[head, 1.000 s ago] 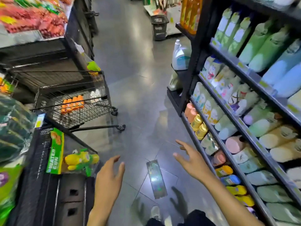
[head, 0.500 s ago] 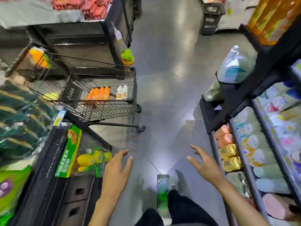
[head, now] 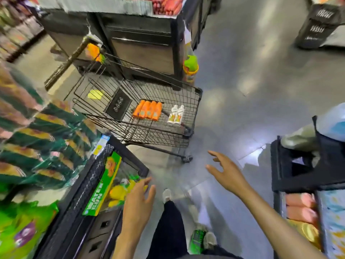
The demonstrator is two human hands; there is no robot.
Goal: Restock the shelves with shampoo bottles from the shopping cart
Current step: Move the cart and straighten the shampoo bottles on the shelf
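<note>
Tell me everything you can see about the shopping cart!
The shopping cart is a black wire-mesh basket on a dark frame with small wheels, and it looks like metal. It stands on the grey floor beside a dark display stand, ahead of both empty hands. Four orange bottles lie side by side on its bottom, and two white bottles lie next to them. A black flap with small pictures leans inside. Nobody touches the cart.

Your view smears the packets [head: 28, 131] on the left rack into green and brown streaks, so no label reads. The shelf [head: 317, 212] on your right is cut by the frame edge, leaving only a few bottle ends. In the cart [head: 194, 109], print on the orange bottles [head: 148, 110] and white bottles [head: 176, 115] is too small to read. Both your forearms run off the bottom edge.
</note>
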